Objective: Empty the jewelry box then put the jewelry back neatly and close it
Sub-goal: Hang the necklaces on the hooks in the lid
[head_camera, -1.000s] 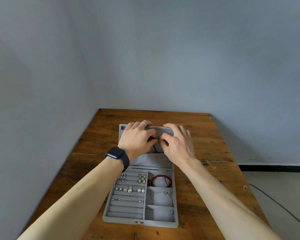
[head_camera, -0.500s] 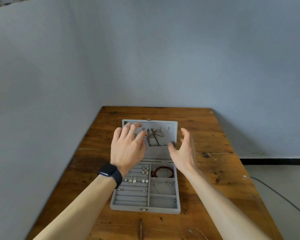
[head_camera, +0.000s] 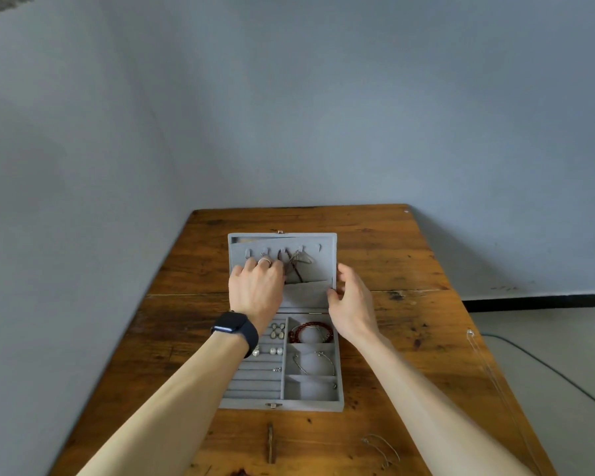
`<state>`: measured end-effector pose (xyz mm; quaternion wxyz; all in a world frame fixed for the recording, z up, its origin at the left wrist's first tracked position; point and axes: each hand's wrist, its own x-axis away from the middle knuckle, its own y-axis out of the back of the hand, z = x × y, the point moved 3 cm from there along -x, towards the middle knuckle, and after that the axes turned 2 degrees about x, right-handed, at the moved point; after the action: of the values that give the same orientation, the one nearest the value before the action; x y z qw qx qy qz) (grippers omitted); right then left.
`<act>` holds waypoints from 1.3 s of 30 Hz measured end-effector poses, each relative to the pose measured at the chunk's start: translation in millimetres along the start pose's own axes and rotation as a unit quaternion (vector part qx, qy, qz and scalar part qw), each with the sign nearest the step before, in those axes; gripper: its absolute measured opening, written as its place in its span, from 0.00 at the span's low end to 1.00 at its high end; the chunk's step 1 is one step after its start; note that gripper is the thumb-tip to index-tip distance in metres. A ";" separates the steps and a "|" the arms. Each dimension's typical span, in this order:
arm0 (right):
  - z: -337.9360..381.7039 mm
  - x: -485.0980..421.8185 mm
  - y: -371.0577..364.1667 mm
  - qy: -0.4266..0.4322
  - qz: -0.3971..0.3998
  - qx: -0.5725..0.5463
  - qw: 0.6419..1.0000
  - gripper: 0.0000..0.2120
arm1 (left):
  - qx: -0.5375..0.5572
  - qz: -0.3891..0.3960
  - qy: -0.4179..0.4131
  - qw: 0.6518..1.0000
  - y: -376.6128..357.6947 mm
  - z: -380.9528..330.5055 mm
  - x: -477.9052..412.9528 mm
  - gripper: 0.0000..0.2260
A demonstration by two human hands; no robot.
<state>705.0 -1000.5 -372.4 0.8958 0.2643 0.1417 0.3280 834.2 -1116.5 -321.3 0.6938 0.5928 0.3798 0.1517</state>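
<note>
Left hand (head_camera: pixel 255 292), fingers together, on lid (head_camera: pixel 318 266) (right hand (head_camera: pixel 352 304), fingers apart, at its edge)

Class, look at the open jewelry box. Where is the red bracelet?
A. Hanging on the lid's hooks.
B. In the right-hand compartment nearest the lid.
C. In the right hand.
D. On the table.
B: the red bracelet lies in the tray's right-hand compartment, right next to the lid.
</note>
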 end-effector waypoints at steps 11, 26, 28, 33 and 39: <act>-7.8 12.9 6.8 0.005 0.032 0.024 0.999 0.27 | 0.025 -0.010 -0.058 0.998 -9.2 1.8 10.2 0.11; 4.5 22.6 0.2 -0.001 0.086 0.033 0.996 0.27 | -0.018 -0.037 -0.064 0.997 -10.3 30.2 15.3 0.02; 2.4 22.8 -0.9 -0.004 0.087 0.024 0.996 0.27 | -0.011 -0.042 -0.061 0.997 -10.2 32.2 21.3 0.04; -4.7 45.0 25.2 -0.003 0.055 -0.016 0.998 0.24 | 0.043 -0.060 -0.044 0.996 0.7 23.3 48.9 0.09; -33.9 125.7 72.3 0.012 0.010 -0.056 0.998 0.16 | 0.134 -0.014 -0.031 0.990 3.2 -20.8 104.0 0.12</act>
<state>747.1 -857.8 -369.4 0.9042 0.2110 0.1310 0.3474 889.5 -1032.2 -354.5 0.6217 0.6795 0.3830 0.0710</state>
